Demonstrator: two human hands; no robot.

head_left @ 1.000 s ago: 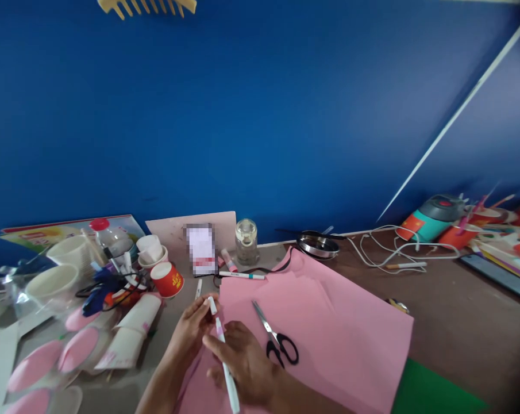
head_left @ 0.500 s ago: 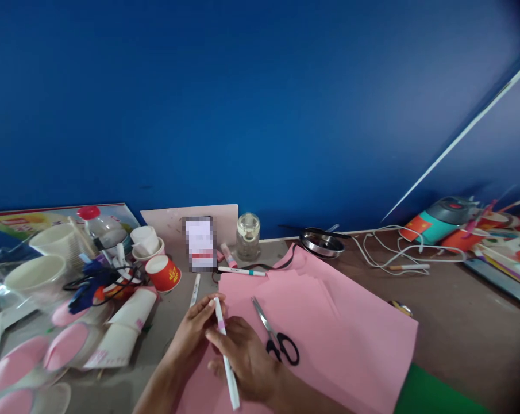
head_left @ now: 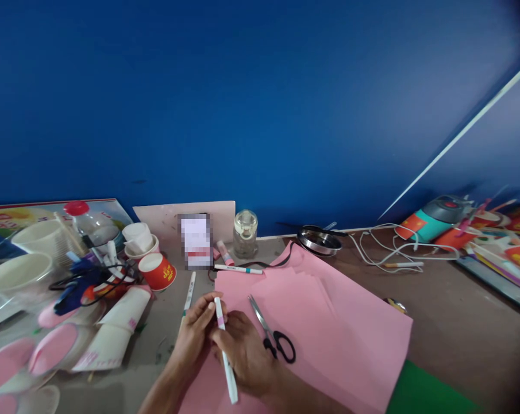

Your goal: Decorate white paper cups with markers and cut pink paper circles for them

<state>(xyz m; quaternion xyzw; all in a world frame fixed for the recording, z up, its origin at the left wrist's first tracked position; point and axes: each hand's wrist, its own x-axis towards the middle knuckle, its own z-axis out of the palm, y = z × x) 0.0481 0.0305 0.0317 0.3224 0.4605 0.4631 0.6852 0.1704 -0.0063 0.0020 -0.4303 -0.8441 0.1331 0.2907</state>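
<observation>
Gripping a white pen (head_left: 224, 352) with both hands, low in view over the near edge of the pink paper (head_left: 328, 322). Right hand (head_left: 246, 359) wrapped around the barrel, fingers pressed together on it; left hand (head_left: 197, 333) pinching the upper end, at the cap by the pink band. Pen tilted, top toward the wall, lower end pointing back at the body.

Judged as capping or uncapping. Best done with the right hand steady on the barrel and the left pulling or pushing straight along the pen's line, no twist to the side, tip kept off the paper to avoid a stray mark. Worth keeping clear of the scissors (head_left: 272, 336) lying just beside the right hand, blades pointing away on the sheet.

Around: a second pen (head_left: 189, 292) on the table just beyond the left fingers, a third pen (head_left: 238, 268) along the sheet's far edge, a red cup (head_left: 157, 271), a glass jar (head_left: 245, 234) by the wall, a steel bowl (head_left: 319, 241), white cable (head_left: 389, 250) to the right, paper cups and pink cut-outs (head_left: 53, 348) piled at left.

Against the picture a second ago: left fingers then held the cap a little off the barrel's end, with a gap showing; now closed in on the pen, cap and barrel in line. Hands slightly lower and nearer. Scissors, paper and cups in the same places on the table; small shift of the whole scene owing to head movement, comb at the top edge gone from view.
</observation>
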